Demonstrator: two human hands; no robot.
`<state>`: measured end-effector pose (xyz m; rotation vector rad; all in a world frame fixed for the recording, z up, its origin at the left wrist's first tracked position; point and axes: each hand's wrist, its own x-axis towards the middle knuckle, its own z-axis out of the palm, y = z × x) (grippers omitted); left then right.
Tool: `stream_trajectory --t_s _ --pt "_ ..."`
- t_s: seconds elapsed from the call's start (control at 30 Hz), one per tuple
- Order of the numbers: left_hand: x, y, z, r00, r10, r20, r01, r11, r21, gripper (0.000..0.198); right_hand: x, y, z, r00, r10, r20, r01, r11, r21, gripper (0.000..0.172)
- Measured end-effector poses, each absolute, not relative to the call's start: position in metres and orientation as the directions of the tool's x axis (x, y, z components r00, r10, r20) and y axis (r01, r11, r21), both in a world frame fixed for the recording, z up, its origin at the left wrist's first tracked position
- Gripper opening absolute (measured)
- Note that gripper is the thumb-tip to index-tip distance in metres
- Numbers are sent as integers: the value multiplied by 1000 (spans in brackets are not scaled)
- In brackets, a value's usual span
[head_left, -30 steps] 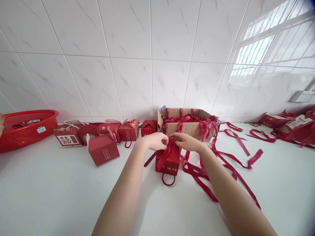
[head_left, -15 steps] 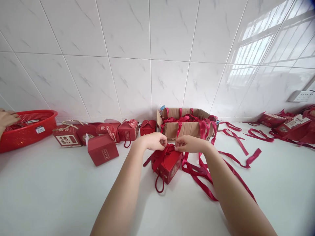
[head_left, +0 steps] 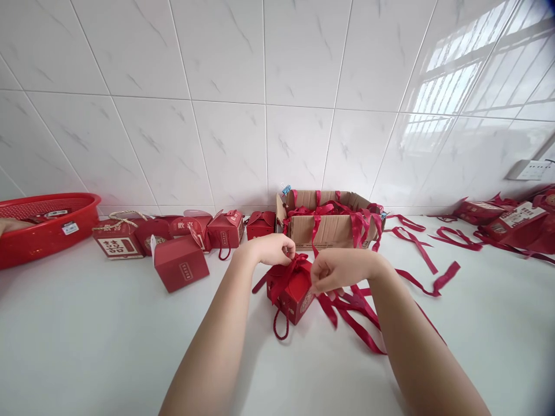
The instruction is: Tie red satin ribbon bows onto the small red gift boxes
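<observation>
Red gift box point(head_left: 291, 292) sits on the white desk point(head_left: 87, 341), centre of view, just in front of the cardboard box point(head_left: 333, 228), turned corner-on. Its cord handle point(head_left: 280, 327) hangs down the near face onto the desk.

Left hand point(head_left: 273, 249) – grip closed, fingertips pinched on the ribbon point(head_left: 289, 271) at the top of the gift box. Right hand point(head_left: 336, 270) – grip also closed, pinching the same ribbon at the box's upper right edge, with the tail running off to the right.

Status, as a judgement: the gift box is closed up and the ribbon is on its top, bunched and crossed. I can't make out a finished bow, since the fingers cover the knot area. The tail is not trimmed or tucked.

Around it:
- loose ribbons point(head_left: 359, 315) lie piled on the desk right of the gift box, touching it, and more hang over the cardboard box rim
- a row of closed red boxes point(head_left: 182, 267) stands at left along the tiled wall point(head_left: 225, 86), none with a ribbon that I can see
- the red basket point(head_left: 52, 231) is at far left, with another person's hand point(head_left: 9, 225) at its edge
- flat red packs point(head_left: 511, 222) are stacked at far right
</observation>
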<state>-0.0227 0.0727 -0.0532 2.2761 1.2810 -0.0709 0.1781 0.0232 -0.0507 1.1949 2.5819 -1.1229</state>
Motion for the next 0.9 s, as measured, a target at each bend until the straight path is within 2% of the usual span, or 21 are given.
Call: stream_trajectory --t_s 0.07,0.13,0.2,0.27,0.37,0.53,0.7,0.8,0.9 --pt "-23 73 -54 554 782 -285 806 -419 417 17 177 23 -50 -641 732 -232 706 443 -553 21" --pt "-23 74 -54 561 783 -269 799 -427 424 16 176 27 -53 -556 830 -42 711 449 -541 20" --pt "-24 74 -54 570 784 -244 788 -438 433 15 175 33 -59 -492 862 122 681 469 -563 18" --pt "-25 74 -54 577 787 -220 778 -446 443 15 173 39 -65 -491 848 200 639 506 -579 25" --pt "-27 73 -55 584 791 -185 764 -457 456 15 172 45 -73 -552 817 167 614 534 -581 32" --pt "-28 74 -57 622 771 -132 704 -479 524 11 170 51 -81 -582 795 170 567 547 -616 16" --pt "-27 75 -57 619 770 -152 707 -463 535 15 172 50 -78 -620 768 158 554 571 -605 14" --pt "-27 73 -54 608 775 -173 721 -449 528 18 173 46 -73 -667 737 105 557 588 -587 20" --pt "-27 72 -52 591 783 -195 747 -439 499 17 174 42 -69 -699 714 54 564 596 -572 33"
